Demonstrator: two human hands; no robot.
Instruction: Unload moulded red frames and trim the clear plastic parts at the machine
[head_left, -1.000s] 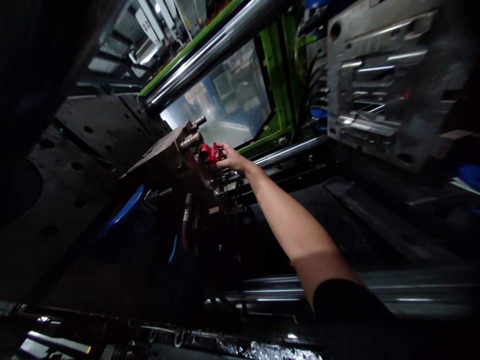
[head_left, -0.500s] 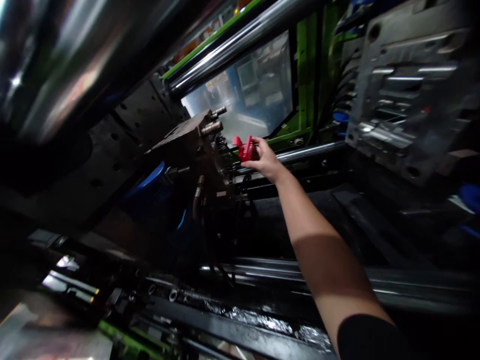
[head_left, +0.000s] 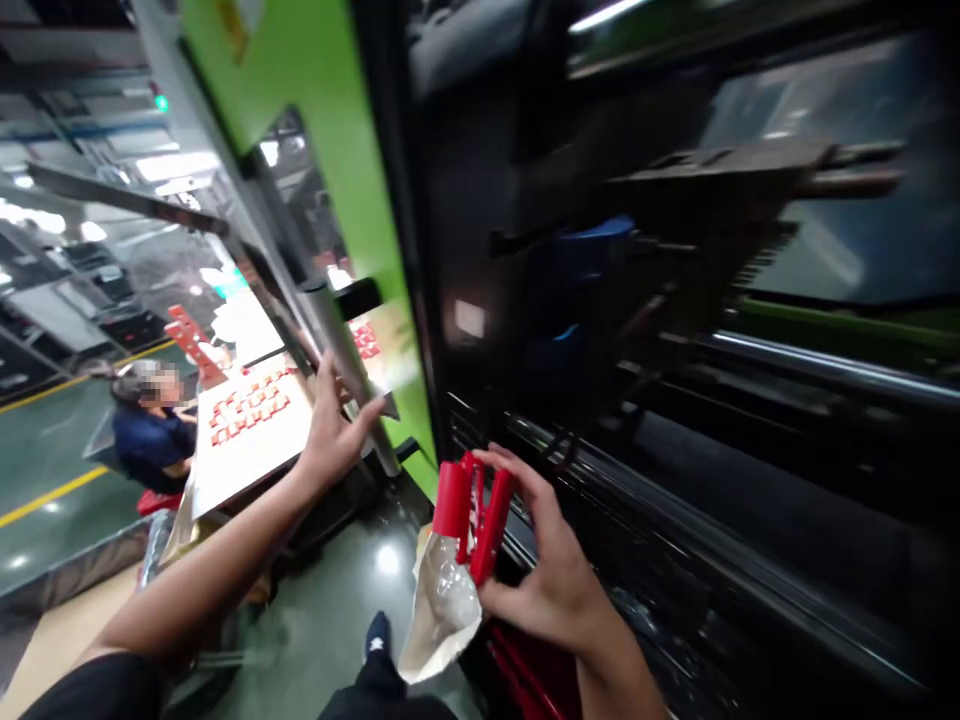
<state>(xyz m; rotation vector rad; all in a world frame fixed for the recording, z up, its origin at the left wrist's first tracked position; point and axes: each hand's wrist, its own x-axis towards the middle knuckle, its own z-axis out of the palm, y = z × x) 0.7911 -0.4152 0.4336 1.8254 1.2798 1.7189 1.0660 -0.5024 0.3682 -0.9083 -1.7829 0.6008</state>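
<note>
My right hand (head_left: 551, 560) is closed around a red molded plastic part (head_left: 491, 525), with the thumb below and the fingers over its top. A rounded red section sticks out on the part's left side. Just beneath it is a beige, torn-looking pouch or wrapper (head_left: 442, 620) with a shiny inside; what supports it is hidden. My left hand (head_left: 337, 430) is at the grey bar handle (head_left: 349, 350) of the green machine door (head_left: 322, 130), thumb across the front and fingers partly behind the bar.
The dark machine opening, with a metal mold block (head_left: 720, 200), fills the right side. On the left, a white table (head_left: 247, 455) bears rows of red parts (head_left: 251, 405). A seated person (head_left: 150, 430) is beside it. A lined box (head_left: 75, 620) stands at lower left.
My right hand has come out from between the mold halves, still holding the red part. The view has swung left, and my left hand now appears at the door handle.
</note>
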